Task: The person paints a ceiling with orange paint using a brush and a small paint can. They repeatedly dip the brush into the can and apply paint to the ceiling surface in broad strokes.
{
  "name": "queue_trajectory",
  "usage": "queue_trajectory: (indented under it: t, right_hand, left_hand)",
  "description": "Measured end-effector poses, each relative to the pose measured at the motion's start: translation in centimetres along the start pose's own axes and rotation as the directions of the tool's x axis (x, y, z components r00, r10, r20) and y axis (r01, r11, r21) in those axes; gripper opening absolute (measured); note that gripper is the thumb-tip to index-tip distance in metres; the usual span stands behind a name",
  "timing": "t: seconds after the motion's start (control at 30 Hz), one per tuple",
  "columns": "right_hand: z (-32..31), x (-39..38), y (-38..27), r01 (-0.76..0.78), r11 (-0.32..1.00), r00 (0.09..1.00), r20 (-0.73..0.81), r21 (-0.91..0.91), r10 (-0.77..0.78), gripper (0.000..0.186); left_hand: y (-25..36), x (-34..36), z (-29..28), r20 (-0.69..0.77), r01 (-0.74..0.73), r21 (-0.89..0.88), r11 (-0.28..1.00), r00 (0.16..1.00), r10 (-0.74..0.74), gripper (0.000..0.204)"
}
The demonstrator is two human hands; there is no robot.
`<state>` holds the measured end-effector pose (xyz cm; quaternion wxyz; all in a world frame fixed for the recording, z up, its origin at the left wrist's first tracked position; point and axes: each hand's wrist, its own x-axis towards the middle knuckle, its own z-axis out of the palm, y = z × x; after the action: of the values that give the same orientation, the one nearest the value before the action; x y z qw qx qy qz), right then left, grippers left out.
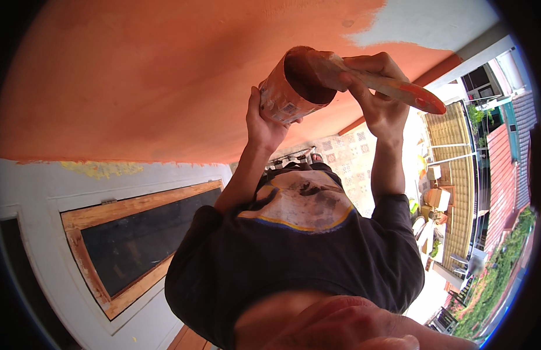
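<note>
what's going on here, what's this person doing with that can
A person holds a tilted paint can in the left hand and a paintbrush in the right hand, its bristles at the can's mouth. The wall beyond is mostly orange, with a pale patch showing no orange.

A dark pane (142,242) fills a raw-wood frame (107,213), its edges bordered by a white surround (43,198). Across the way, patterned tiles (346,153) cover the floor, and a tan box (438,199) sits among clutter near the floor's outer edge, just beside a straw-coloured slatted screen (463,201). Beyond the screen stand a red ribbed roof (499,184) and sunlit greenery (498,286).
</note>
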<state>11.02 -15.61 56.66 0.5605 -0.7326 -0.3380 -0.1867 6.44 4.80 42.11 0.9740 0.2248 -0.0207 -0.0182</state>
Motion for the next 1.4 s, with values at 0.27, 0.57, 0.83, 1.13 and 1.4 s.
queue_trajectory:
  t: [0.27,0.57,0.83,1.13,1.4]
  right_hand:
    - [1.0,1.3,0.6,-0.443,0.815,0.896,0.219,0.372,0.387,0.018]
    - [-0.9,2.2,0.5,-0.395,0.632,0.884,0.090,0.666,0.458,0.016]
    - [-0.9,2.8,2.7,-0.230,0.349,0.890,0.051,0.908,0.454,0.005]
    - [-3.2,6.1,2.5,-0.037,0.332,0.873,-0.132,0.942,0.469,0.034]
    - [-4.1,14.7,-3.7,0.314,0.511,0.889,-0.437,0.800,0.139,0.035]
  left_hand:
    - [-0.8,0.2,-1.1,-0.138,-0.002,0.151,0.988,0.990,0.023,0.065]
    - [0.0,0.2,-0.9,-0.090,0.047,0.053,0.997,0.995,-0.042,0.068]
    - [1.7,0.3,1.4,0.116,0.104,-0.113,0.988,0.989,-0.090,0.071]
    - [2.4,-0.1,1.8,0.145,0.107,-0.204,0.973,0.986,-0.078,0.070]
    - [3.9,-1.7,0.4,0.184,0.052,-0.247,0.968,0.983,-0.006,0.072]
